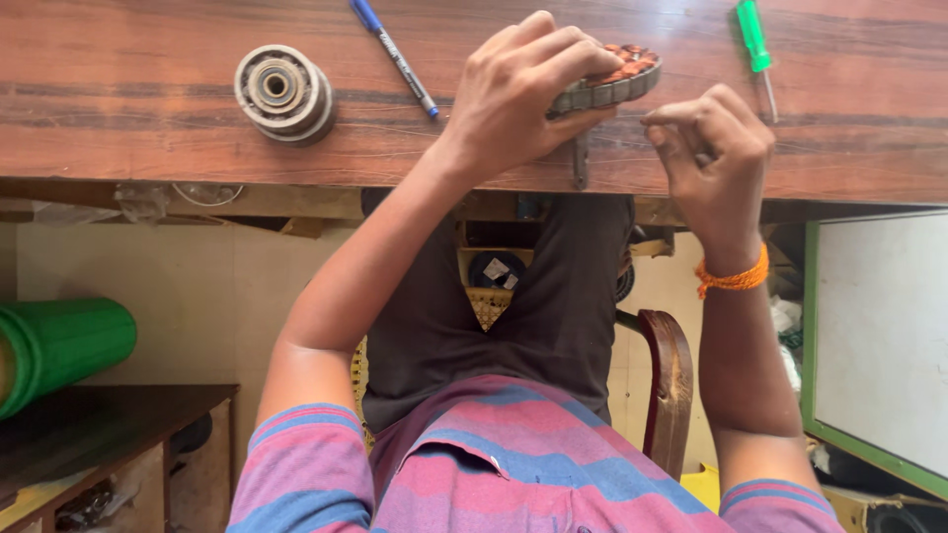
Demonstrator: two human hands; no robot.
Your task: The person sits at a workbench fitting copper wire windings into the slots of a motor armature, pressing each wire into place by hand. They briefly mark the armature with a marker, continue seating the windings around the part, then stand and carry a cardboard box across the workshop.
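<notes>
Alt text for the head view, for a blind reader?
Left hand grips a round copper-wound motor stator on a wooden table, right hand pinching beside it. A metal hub, blue pen and green screwdriver lie nearby.

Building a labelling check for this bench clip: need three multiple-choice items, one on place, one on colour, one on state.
1. Where does the blue pen lie?
A. Between the round metal hub and the left hand
B. On the chair
C. Right of the screwdriver

2. What colour is the screwdriver handle?
A. Red
B. Green
C. Black

3. What is the left hand doing?
A. Resting flat and empty
B. Holding the pen
C. Gripping the wound motor stator

Answers: 1 A, the pen sits on the wooden table between hub and hand. 2 B, the handle is bright green. 3 C, the fingers wrap over the stator's rim while the right hand pinches beside it.
</notes>
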